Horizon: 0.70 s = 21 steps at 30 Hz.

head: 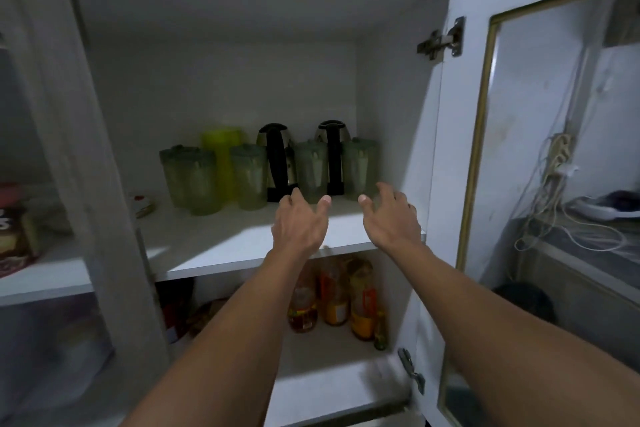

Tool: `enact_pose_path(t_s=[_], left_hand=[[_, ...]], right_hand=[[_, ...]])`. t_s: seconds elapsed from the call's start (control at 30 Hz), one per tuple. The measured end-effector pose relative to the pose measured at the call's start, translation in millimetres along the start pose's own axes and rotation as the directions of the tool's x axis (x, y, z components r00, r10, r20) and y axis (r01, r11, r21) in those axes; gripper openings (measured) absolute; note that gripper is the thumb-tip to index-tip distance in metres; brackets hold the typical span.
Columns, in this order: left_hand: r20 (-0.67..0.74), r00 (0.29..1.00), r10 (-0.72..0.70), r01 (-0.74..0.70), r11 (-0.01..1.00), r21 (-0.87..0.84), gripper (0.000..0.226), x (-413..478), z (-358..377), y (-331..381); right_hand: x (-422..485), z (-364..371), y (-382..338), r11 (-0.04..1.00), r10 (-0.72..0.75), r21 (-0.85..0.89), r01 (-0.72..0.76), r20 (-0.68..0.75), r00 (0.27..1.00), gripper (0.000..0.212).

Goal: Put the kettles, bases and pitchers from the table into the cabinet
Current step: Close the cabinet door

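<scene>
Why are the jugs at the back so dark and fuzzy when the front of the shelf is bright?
In the head view, light reaches only the front of the shelf, so the pitchers and kettles sit in dim shadow; the whole head view is slightly blurred, and its wide lens bends the cabinet door.

Two bare arms of a person fill the lower half of the frame. The left forearm shows from the bottom centre, the right forearm from the lower right corner; both are slim and uncovered from the frame edge to the wrist. The back of the left hand, at centre, shows knuckles and faint tendon lines. The right hand sits just right of centre. Both thumbnails are cut short; the fingertips are slightly blurred
</scene>
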State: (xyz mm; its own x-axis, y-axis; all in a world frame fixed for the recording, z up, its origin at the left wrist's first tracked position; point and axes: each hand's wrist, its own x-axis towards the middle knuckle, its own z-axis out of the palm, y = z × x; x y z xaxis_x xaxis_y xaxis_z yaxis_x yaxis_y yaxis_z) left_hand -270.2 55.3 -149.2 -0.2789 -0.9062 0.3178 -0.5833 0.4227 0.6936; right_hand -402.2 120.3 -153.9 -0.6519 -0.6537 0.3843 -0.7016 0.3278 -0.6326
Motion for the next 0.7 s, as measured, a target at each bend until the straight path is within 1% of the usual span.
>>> enact_pose_path(t_s=[0.1,0.17,0.27,0.37,0.53,0.63,0.7], left_hand=[[0.04,0.998,0.05,-0.05,0.999,0.004,0.075,-42,-16,2],[0.095,0.99,0.101,-0.101,0.995,-0.004,0.075,-77,-27,2],[0.184,0.967,0.178,-0.169,0.984,-0.062,0.074,-136,-36,1],[0.271,0.933,0.235,-0.212,0.971,-0.111,0.073,-185,-47,11],[0.303,0.894,0.331,-0.277,0.938,-0.208,0.071,-252,-54,53],[0.354,0.844,0.403,-0.314,0.906,-0.282,0.072,-293,-45,82],[0.366,0.818,0.445,-0.349,0.888,-0.301,0.07,-315,-38,102]], right_hand=[[-53,-25,-2,0.999,0.023,-0.038,-0.026,-0.077,0.997,0.057],[-98,-39,0,0.995,0.061,-0.069,-0.069,-0.115,0.992,0.058],[-170,-62,7,0.984,0.111,-0.127,-0.128,-0.139,0.984,0.055],[-227,-101,10,0.959,0.192,-0.178,-0.219,-0.158,0.969,0.053],[-283,-183,12,0.925,0.243,-0.208,-0.318,-0.321,0.916,0.049],[-309,-224,20,0.91,0.257,-0.211,-0.357,-0.388,0.885,0.05],[-324,-248,28,0.9,0.267,-0.211,-0.381,-0.424,0.866,0.048]])
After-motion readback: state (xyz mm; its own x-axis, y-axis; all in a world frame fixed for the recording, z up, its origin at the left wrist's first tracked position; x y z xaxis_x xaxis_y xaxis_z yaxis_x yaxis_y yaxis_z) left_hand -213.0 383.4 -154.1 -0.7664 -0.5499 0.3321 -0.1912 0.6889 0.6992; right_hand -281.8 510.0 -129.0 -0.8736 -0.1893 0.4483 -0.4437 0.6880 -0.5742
